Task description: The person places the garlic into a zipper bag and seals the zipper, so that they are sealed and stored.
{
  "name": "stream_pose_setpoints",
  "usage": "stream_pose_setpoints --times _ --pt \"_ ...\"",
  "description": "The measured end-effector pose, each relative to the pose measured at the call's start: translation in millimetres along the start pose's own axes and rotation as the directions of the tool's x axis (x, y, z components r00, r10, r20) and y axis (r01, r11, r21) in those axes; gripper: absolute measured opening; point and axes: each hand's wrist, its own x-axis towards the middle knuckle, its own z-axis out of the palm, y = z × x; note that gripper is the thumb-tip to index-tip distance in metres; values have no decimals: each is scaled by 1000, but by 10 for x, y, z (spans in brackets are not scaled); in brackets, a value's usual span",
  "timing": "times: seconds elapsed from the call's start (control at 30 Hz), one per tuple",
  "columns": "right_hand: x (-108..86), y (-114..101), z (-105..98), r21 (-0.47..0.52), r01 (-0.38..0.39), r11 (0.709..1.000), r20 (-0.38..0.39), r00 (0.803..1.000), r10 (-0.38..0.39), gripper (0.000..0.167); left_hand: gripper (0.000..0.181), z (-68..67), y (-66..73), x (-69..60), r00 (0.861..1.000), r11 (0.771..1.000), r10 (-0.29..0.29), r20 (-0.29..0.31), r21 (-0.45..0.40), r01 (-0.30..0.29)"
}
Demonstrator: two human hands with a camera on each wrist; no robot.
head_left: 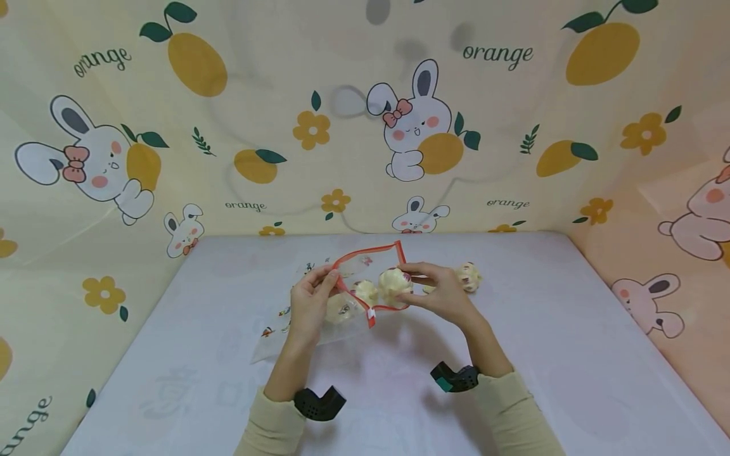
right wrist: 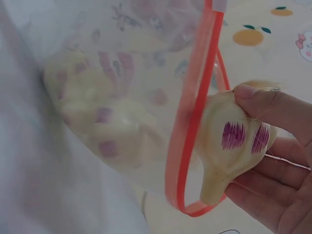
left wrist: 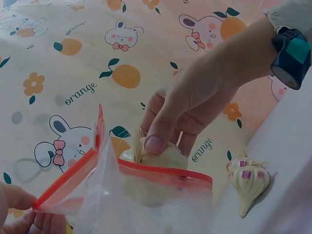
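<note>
A clear zip bag with a red-edged mouth (head_left: 365, 249) is held up above the table, mouth spread. My left hand (head_left: 308, 301) pinches the red edge on the left side. In my right hand (head_left: 443, 292), thumb and fingers grip a pale garlic bulb (right wrist: 231, 139) with purple patches. This bulb is at the bag's mouth, partly inside the rim; the left wrist view shows its lower part behind the clear plastic. Deeper in the bag lie other garlic bulbs (right wrist: 105, 122), blurred by the plastic.
More garlic bulbs (left wrist: 247, 183) lie on the white table (head_left: 188, 354), right of the bag and beyond my right hand. A printed cloth (head_left: 342, 57) with rabbits and oranges hangs behind the table. Each wrist wears a dark camera (head_left: 320, 403).
</note>
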Motion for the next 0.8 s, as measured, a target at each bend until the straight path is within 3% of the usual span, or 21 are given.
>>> stream_pose_setpoints --times 0.8 --pt "16 55 98 -8 -21 1000 8 1000 21 45 28 1 -14 4 1000 999 10 -7 -43 -10"
